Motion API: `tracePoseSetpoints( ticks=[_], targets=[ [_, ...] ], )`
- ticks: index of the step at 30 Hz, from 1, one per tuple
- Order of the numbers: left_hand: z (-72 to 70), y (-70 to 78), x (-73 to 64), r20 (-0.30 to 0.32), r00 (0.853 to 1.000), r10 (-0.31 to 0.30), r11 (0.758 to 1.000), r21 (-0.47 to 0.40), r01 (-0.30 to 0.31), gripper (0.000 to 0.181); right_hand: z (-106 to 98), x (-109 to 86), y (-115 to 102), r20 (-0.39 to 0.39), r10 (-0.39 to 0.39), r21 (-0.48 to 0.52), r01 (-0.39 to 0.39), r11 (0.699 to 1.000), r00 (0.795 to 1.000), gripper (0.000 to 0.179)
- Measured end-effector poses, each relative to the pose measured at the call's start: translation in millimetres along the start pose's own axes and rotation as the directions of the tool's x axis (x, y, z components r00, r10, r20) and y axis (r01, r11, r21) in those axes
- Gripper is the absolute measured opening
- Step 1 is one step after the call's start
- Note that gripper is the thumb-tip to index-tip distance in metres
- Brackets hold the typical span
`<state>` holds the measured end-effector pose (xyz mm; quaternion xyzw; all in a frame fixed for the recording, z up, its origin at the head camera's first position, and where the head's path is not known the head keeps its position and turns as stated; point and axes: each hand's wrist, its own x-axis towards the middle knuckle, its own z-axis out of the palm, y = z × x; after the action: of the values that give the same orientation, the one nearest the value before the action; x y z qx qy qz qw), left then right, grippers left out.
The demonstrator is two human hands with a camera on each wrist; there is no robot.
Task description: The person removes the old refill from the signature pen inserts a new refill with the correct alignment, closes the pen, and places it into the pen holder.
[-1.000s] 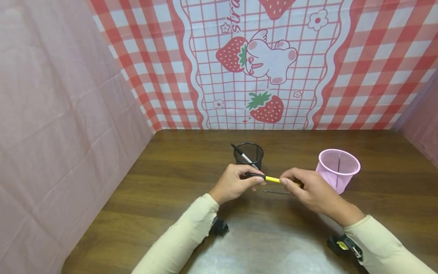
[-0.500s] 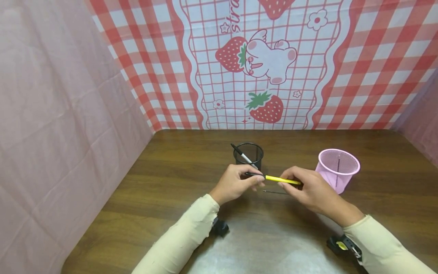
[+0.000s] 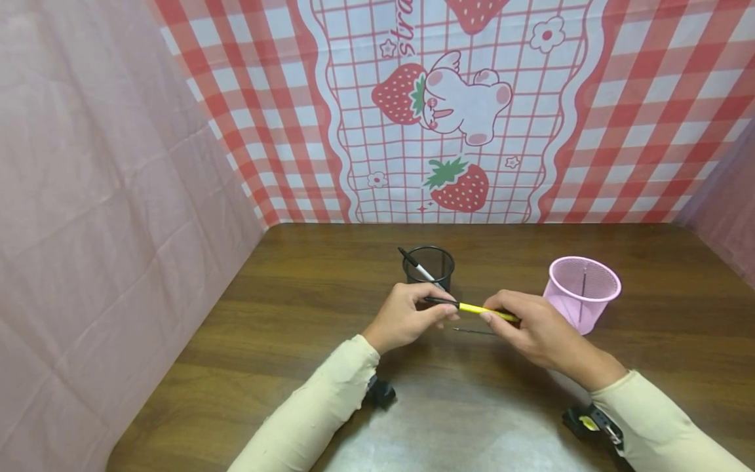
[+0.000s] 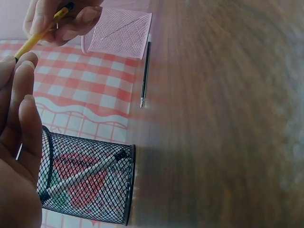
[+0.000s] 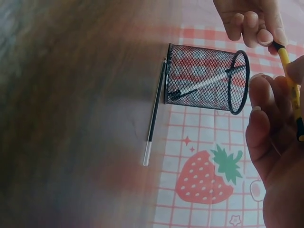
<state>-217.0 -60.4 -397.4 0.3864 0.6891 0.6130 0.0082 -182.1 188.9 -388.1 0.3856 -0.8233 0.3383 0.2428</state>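
A pen with a yellow barrel (image 3: 471, 308) and black ends is held level between both hands over the table. My left hand (image 3: 407, 319) pinches its black end between thumb and fingers. On the yellow barrel, my right hand (image 3: 538, 329) grips with thumb and forefinger; the other fingers curl below, partly hidden in the head view. Beneath the hands a thin ink refill (image 4: 146, 71) with dark ink and a clear end lies on the table. Behind the left hand stands a black mesh pen holder (image 5: 204, 78), a white marker with black ends (image 3: 422, 270) leaning inside.
A pink mesh pen holder (image 3: 580, 305) stands right of the black one, with a thin dark rod (image 3: 584, 288) inside. The wooden table (image 3: 283, 314) runs back to a red-and-white checked cloth (image 3: 283, 118). A pink cloth (image 3: 106, 196) hangs at the left.
My right fingers have shifted slightly on the yellow barrel, and more of it shows than a second ago. My left hand has stayed nearly still; the holders and refill have not moved.
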Motion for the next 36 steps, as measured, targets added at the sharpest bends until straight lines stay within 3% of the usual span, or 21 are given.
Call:
tracePoseSetpoints(
  ticks=[5,12,18,26,36],
  targets=[
    [0.0,-1.4,0.1,0.0,1.0,0.019,1.0,0.004,-0.019,0.012,0.3,0.7,-1.9,0.005,-0.004,0.006,0.004,1.0,1.0,0.029],
    [-1.5,-0.1,-0.2,0.003,0.999,0.039,0.999,0.017,-0.039,0.011,0.2,0.3,-2.3,0.013,0.018,-0.004,-0.018,1.0,1.0,0.027],
    [-1.6,-0.5,-1.2,-0.026,0.998,0.055,0.998,0.036,-0.055,0.011,1.1,0.3,-0.5,0.001,0.044,0.015,-0.044,0.999,0.999,0.031],
    [-0.2,1.2,-1.5,-0.035,0.999,0.016,1.0,0.017,-0.015,0.012,3.1,2.3,1.0,-0.048,0.002,-0.01,-0.002,1.0,0.999,0.033],
    [2.1,2.5,-0.5,-0.013,1.0,0.024,1.0,0.018,-0.024,0.01,-0.6,-0.5,1.7,-0.026,-0.039,-0.004,0.038,0.999,0.999,0.032]
  ],
)
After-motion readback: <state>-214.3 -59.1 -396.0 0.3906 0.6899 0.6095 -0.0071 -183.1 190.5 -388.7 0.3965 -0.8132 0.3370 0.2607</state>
